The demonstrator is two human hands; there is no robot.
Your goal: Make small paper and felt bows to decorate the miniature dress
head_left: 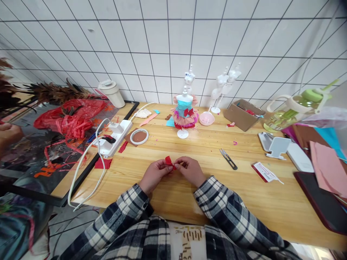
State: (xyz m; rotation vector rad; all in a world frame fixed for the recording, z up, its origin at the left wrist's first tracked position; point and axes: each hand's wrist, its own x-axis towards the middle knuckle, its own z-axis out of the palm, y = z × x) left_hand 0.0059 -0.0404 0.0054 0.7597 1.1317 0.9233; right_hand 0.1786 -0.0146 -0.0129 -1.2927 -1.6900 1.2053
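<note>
Between my two hands, just above the wooden table, is a small piece of red crepe paper, pinched in at its middle. My left hand grips its left side between thumb and fingers. From the other side my right hand pinches it, fingertips close to the left thumb. Farther back stands a mini dress form in a blue, peach and pink ruffled paper dress with a red bow on its front. Thread snips lie to the right of my right hand.
Left are a power strip with a looping white cable, a tape roll and red scraps. A pink bowl, cardboard box, phone stand and drink bottle stand right. Another person's hand is at far left.
</note>
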